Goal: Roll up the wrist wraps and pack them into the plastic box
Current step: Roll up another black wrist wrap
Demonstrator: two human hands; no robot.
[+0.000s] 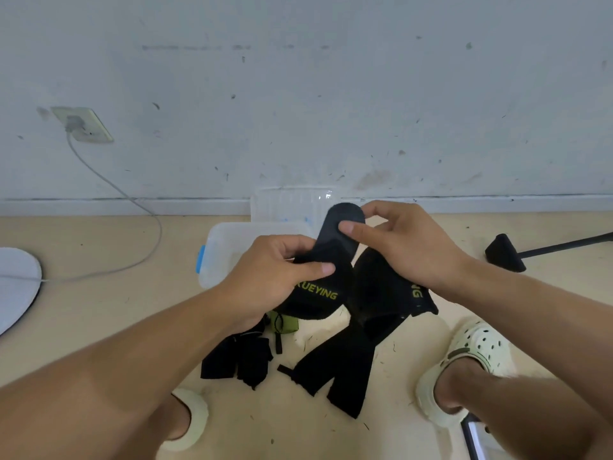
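My left hand [275, 270] grips a black wrist wrap [326, 290] with yellow lettering, thumb across its front. My right hand [394, 240] pinches the wrap's rounded strap end between thumb and fingers, above the left hand. A second black wrap [368, 327] hangs below my right wrist, its long strap trailing onto the floor. More black wraps [238, 360] lie bunched on the floor below my left hand, beside a green piece [285, 323]. The clear plastic box [225, 250] with a blue latch sits on the floor behind my hands, its lid [288, 204] leaning against the wall.
A wall socket [83, 126] with a white cable [146, 220] is at left, near a white round object [16, 283]. A black stand foot [507, 252] sits at right. My feet in pale clogs [464, 370] flank the wraps on the beige floor.
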